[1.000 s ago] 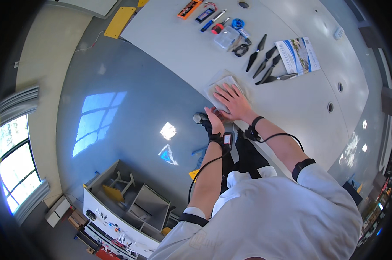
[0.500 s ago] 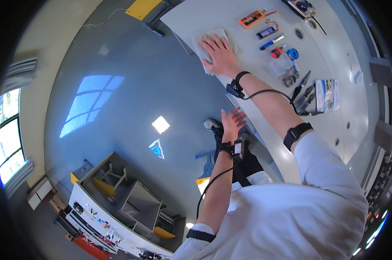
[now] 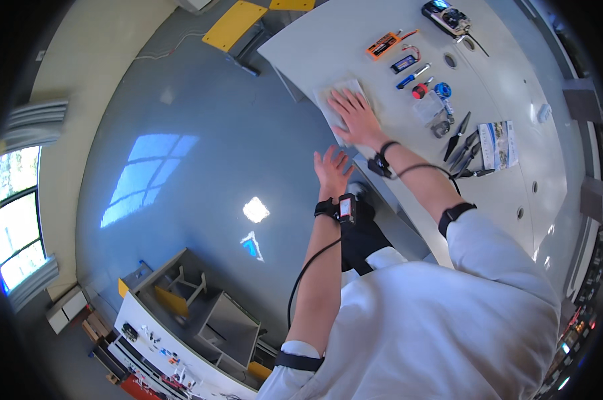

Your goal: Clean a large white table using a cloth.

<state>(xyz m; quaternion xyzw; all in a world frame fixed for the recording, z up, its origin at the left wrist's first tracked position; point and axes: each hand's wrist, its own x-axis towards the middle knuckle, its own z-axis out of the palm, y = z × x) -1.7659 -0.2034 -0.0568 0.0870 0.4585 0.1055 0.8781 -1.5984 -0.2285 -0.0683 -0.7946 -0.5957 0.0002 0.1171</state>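
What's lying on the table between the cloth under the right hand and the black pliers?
In the head view, between the cloth and the pliers lies only bare table; the right hand rests on the cloth.

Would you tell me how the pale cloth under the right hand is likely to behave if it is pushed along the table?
The cloth looks thin and lies flat, so it is probably floppy and light. Under the flat right hand it would likely slide on the smooth white table, perhaps bunching at its edges.
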